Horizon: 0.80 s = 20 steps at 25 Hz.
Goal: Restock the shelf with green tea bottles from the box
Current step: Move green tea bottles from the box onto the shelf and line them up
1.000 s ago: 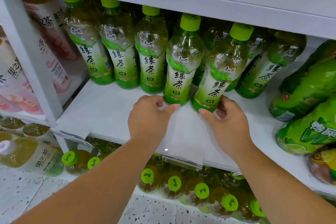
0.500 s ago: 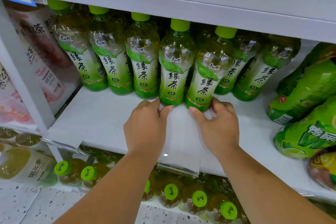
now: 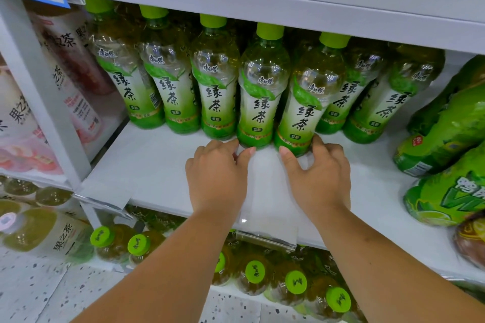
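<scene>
Right hand [image 3: 319,176]: thumb and fingers curled round the base of one green tea bottle [image 3: 307,113], gripping it. Left hand [image 3: 217,173]: fingertips curled at the base of the neighbouring bottle [image 3: 259,102]; grip or nudge, cannot tell. Both bottles stand upright mid-shelf [image 3: 157,160], just forward of the back row [image 3: 168,86]. Probably full, so heavy, stiff and slick; the labelled waist looks the safer hold. No box in view. Below the shelf: green-capped bottles [image 3: 254,273].
</scene>
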{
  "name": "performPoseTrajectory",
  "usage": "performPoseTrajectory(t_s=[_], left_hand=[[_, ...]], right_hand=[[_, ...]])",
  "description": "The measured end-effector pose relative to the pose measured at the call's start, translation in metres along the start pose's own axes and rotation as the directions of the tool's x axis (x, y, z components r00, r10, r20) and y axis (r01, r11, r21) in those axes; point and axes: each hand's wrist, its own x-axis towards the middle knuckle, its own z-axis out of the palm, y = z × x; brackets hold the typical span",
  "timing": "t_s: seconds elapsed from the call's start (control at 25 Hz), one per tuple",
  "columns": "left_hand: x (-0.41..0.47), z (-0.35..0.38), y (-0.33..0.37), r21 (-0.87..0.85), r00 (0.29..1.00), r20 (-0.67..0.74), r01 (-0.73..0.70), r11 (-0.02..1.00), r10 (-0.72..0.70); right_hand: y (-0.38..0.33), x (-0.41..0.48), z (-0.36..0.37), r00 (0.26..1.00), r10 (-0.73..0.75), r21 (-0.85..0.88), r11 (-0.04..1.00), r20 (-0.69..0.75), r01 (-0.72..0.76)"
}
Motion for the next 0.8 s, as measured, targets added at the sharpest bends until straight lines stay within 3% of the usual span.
performPoseTrajectory(t_s=[0.12,0.28,0.44,0.6,0.8], left_hand=[[0.001,0.002,-0.003,-0.008,1.0,0.012,0.002,1.0,-0.002],[0.003,-0.002,-0.005,-0.058,0.998,0.065,0.014,0.998,-0.01],[0.008,-0.015,-0.004,-0.142,0.976,0.217,0.056,0.988,-0.024],[0.006,-0.04,-0.008,-0.334,0.892,0.45,0.225,0.915,-0.055],[-0.016,-0.07,-0.008,-0.431,0.783,0.622,0.356,0.829,-0.013]], right_hand=[[-0.001,0.0,-0.001,0.999,0.019,-0.017,1.0,0.029,-0.018],[-0.005,0.005,-0.009,0.991,0.059,0.087,0.994,0.119,-0.07],[-0.01,0.008,-0.022,0.943,0.216,0.328,0.898,0.253,-0.293],[-0.013,-0.012,-0.041,0.872,0.353,0.521,0.702,0.338,-0.486],[-0.024,-0.063,-0.067,0.862,0.384,0.547,0.666,0.33,-0.507]])
